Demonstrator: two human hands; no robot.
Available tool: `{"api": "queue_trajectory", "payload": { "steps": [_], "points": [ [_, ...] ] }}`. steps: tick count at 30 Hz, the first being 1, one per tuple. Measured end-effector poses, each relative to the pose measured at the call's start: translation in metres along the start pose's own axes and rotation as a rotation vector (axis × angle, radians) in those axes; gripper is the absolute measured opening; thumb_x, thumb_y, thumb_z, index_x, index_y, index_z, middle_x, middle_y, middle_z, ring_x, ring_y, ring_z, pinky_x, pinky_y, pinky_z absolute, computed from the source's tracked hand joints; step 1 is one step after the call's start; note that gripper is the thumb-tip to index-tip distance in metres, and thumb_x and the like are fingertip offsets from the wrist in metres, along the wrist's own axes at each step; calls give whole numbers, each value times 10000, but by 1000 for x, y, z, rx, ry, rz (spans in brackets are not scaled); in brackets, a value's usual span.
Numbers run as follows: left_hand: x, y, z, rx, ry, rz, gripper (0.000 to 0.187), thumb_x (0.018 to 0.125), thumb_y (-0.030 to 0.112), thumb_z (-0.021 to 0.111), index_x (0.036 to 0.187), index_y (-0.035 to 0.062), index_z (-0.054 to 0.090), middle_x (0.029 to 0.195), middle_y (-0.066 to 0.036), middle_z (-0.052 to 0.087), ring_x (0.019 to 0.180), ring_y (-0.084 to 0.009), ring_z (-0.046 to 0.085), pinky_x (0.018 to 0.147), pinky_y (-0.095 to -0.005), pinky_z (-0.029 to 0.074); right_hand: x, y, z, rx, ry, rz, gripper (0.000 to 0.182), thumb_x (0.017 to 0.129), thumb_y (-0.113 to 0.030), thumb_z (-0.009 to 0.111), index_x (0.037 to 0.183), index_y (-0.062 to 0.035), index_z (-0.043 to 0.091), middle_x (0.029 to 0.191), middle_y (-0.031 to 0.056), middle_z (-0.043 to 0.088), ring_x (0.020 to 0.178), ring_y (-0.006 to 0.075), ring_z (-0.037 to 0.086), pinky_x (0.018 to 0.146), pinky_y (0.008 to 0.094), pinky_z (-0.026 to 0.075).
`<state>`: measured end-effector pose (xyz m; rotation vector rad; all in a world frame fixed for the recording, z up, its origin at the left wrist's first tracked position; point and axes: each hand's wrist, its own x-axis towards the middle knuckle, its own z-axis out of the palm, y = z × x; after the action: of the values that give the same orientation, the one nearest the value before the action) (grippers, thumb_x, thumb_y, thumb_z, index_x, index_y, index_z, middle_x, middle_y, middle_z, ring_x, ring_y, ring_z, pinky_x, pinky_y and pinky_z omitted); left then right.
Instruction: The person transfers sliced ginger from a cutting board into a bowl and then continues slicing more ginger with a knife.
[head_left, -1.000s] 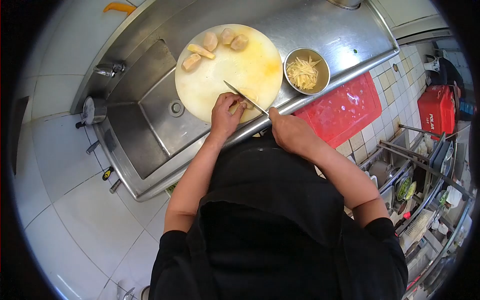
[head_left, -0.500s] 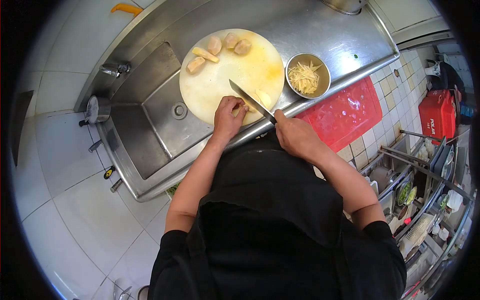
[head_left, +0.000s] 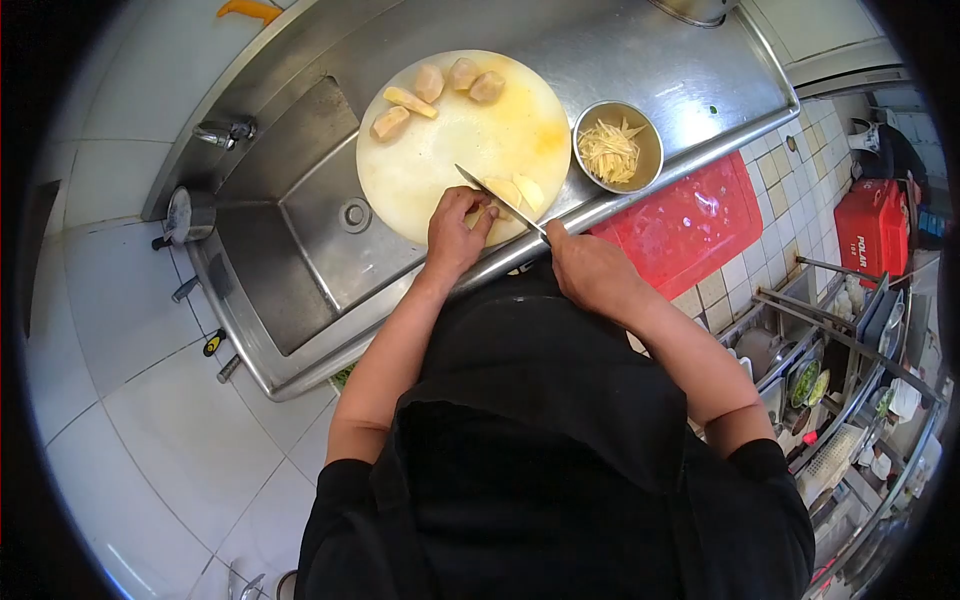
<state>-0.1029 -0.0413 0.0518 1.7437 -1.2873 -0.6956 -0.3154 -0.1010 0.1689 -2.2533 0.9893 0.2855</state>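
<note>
On the round white cutting board (head_left: pixel 410 185), my left hand (head_left: pixel 455 235) has its fingers curled down on a pale yellow piece that looks like ginger, mostly hidden by the fingers and blade. My right hand (head_left: pixel 595 275) grips a kitchen knife (head_left: pixel 488 189), its blade slanting across the board beside my left fingertips. Thin ginger slices (head_left: pixel 528 191) lie just beyond the blade. Several peeled ginger chunks (head_left: pixel 430 82) sit along the board's far side. Right of the board, a steel bowl (head_left: pixel 655 150) holds fine ginger strips (head_left: pixel 610 153).
The board rests over a steel sink (head_left: pixel 265 250) and its counter (head_left: pixel 660 75). A faucet (head_left: pixel 222 132) is at the left. Below the counter's right front edge is a red lid or tray (head_left: pixel 700 225). Shelving with containers (head_left: pixel 800 385) and a red cooler (head_left: pixel 868 230) stand at the right.
The knife blade has shifted slightly and tilted, showing more of the slices beyond it. Both hands stay in nearly the same place, and the whole view has moved slightly.
</note>
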Motion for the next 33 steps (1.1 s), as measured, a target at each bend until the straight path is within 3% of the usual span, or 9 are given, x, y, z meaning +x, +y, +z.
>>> {"api": "queue_trajectory", "payload": {
  "steps": [9, 12, 19, 33],
  "points": [
    [-1, 4, -2, 30, -27, 5, 180, 910, 106, 735, 1021, -16, 664, 1077, -142, 632, 994, -269, 685, 886, -343, 563, 32, 10, 20, -15, 27, 2, 192, 930, -63, 490, 1098, 28, 481, 818, 267, 689, 815, 437, 699, 726, 546, 547],
    [-1, 1, -3, 47, -49, 9, 176, 916, 100, 723, 1028, -21, 661, 1091, -150, 626, 995, -273, 683, 888, -348, 565, 16, 4, 13, 16, 97, -36, 185, 931, -59, 482, 1093, 30, 478, 789, 267, 680, 788, 440, 692, 707, 553, 540],
    [-1, 0, -1, 12, -23, 11, 176, 904, 98, 721, 1034, -8, 666, 1082, -154, 624, 973, -308, 685, 862, -378, 560, 1, 0, 1, 8, 34, -9, 184, 931, -52, 479, 1091, 38, 474, 768, 268, 673, 777, 444, 688, 696, 558, 532],
    [0, 0, -4, -8, -48, -13, 155, 910, 84, 730, 1008, -22, 671, 1084, -138, 641, 984, -256, 691, 887, -337, 567, 38, 6, 21, -14, 19, -4, 222, 913, -35, 501, 1117, 49, 472, 807, 270, 687, 804, 441, 699, 717, 546, 549]
  ]
}}
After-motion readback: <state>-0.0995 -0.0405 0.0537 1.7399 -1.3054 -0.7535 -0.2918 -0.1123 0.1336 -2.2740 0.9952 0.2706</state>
